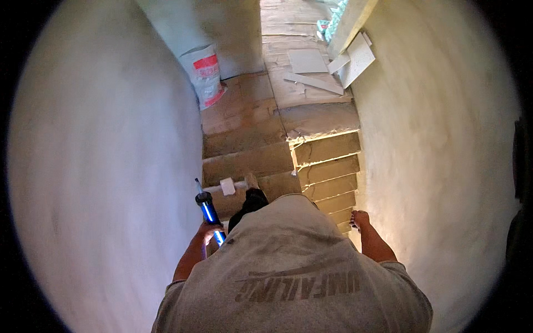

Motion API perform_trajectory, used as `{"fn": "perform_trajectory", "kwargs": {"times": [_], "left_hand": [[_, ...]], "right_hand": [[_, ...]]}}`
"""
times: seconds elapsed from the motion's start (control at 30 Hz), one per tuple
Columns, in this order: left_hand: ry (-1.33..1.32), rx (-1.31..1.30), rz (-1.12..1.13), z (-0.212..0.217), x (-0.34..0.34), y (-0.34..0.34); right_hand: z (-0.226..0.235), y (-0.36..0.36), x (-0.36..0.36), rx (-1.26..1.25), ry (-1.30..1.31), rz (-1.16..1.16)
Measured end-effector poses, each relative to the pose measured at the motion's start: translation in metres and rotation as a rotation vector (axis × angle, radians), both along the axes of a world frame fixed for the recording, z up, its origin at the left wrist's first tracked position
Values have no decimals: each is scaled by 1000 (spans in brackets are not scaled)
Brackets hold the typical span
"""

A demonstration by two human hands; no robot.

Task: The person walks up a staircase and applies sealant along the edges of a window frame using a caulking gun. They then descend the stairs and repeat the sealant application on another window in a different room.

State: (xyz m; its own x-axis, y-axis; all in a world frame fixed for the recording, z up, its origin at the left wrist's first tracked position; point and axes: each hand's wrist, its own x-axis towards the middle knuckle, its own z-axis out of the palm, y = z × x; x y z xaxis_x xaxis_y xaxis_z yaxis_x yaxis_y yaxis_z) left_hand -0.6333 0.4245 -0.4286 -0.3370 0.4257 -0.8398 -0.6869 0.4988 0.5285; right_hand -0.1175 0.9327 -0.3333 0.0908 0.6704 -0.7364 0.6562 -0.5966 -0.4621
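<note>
My left hand (209, 231) is wrapped round a blue caulking gun (209, 210) with a black front cap. Its pale nozzle points up and away, beside the left wall. Part of the tool is hidden behind my grey shirt. At the right, my right hand (360, 220) is closed by the right wall, above the lower stairs; what its fingers hold, if anything, cannot be made out. A small white block (227, 186) lies on a step ahead of the caulking gun, close to my foot (251, 180).
Brown-covered stairs (247, 161) rise ahead to a landing, and a lower flight (330, 169) runs along the right. A white and red sack (205, 77) leans at the left wall. Loose pale boards (308, 61) lie by a wooden post (352, 25). Plastered walls (105, 166) close in both sides.
</note>
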Motion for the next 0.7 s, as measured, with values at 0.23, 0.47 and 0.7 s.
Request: {"fn": "perform_trajectory", "kwargs": {"times": [0.23, 0.47, 0.7], "left_hand": [[-165, 69, -1, -68, -179, 118], [-104, -102, -82, -17, -254, 203], [-195, -62, -108, -95, -319, 385]], "right_hand": [[-98, 75, -179, -65, 74, -10], [-70, 157, -324, 69, 76, 360], [-113, 347, -353, 186, 284, 160]]}}
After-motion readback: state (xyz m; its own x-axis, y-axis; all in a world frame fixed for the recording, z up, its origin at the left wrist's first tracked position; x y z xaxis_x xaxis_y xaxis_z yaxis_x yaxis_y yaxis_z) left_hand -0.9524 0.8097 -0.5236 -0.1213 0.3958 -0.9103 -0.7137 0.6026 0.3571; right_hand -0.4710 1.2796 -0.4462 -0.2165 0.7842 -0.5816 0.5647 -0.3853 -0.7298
